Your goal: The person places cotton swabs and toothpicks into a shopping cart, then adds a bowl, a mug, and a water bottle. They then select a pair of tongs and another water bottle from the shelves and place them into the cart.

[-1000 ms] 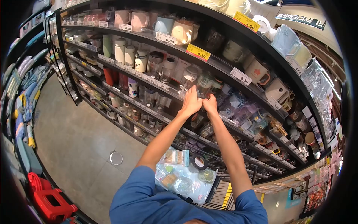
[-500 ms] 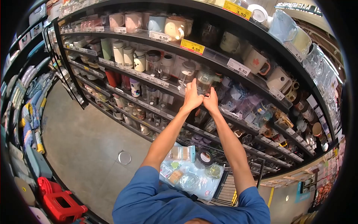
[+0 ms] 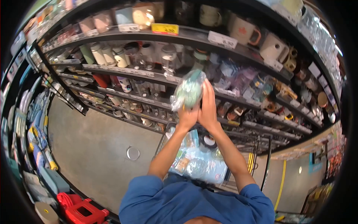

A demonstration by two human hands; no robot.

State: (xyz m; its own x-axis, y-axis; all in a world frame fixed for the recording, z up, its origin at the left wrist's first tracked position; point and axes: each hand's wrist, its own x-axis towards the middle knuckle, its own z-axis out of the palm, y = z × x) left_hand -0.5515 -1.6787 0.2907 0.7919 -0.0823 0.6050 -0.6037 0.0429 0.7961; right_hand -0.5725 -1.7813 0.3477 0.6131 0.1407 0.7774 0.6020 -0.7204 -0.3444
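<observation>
A pale green item in clear, shiny plastic wrap (image 3: pixel 189 89) is held up in front of the shelves; blur hides its exact kind. My left hand (image 3: pixel 188 117) grips its lower end. My right hand (image 3: pixel 208 106) presses along its right side with fingers stretched upward, so both hands hold it between them. Behind it, on the shelf, stand a clear jar with a green lid (image 3: pixel 201 56) and a clear lidded container (image 3: pixel 169 59). Plastic-wrapped purple and blue goods (image 3: pixel 242 76) lie to the right of my hands.
Below my arms is a shopping cart (image 3: pixel 269 160) holding a light-blue wrapped package (image 3: pixel 212 166) and a round black item (image 3: pixel 207 141). Mugs (image 3: pixel 244 31) line the upper shelf. A round metal plate (image 3: pixel 133 153) lies on the floor; red plastic goods (image 3: pixel 86 212) sit lower left.
My hands have come back from the shelf and lower, now with the green wrapped item between them. The green-lidded jar stands on the shelf. The view has shifted.
</observation>
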